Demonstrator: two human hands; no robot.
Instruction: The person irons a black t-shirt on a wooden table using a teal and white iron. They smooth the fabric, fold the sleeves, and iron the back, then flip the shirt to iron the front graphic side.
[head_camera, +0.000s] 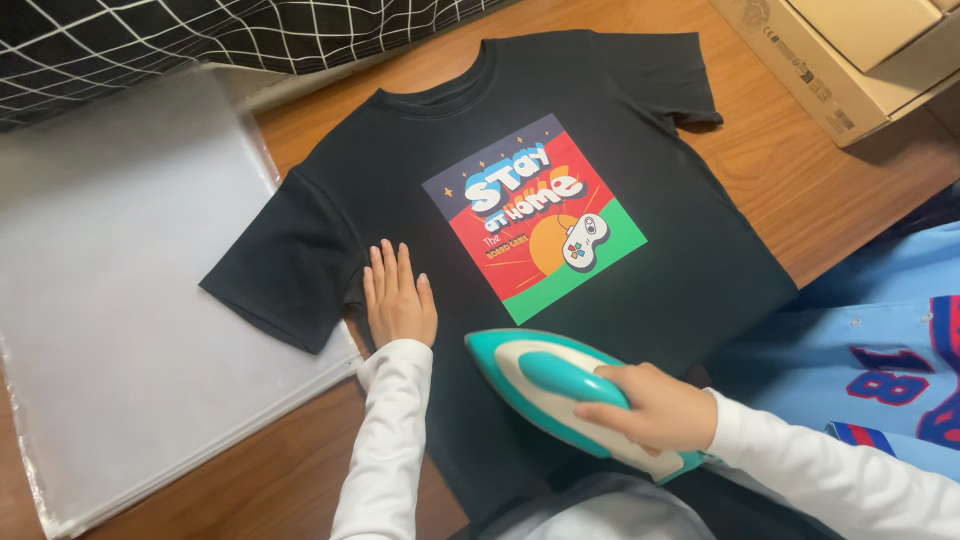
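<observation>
Right hand (655, 405) grip clenched on teal iron (550, 385) near shirt (600, 130) hem; left hand (398, 300) released, flat by sleeve edge.

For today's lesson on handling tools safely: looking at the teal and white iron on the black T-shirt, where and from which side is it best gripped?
Grip the iron by its teal handle on top, coming from above and from the rear end, as the right hand does. The handle arches over the body, leaving room for fingers, and the pointed nose faces away across the black T-shirt.

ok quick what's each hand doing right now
Left hand: open, fingers flat on the black printed cotton t-shirt.
Right hand: closed around the handle of the teal and white plastic iron.
</observation>
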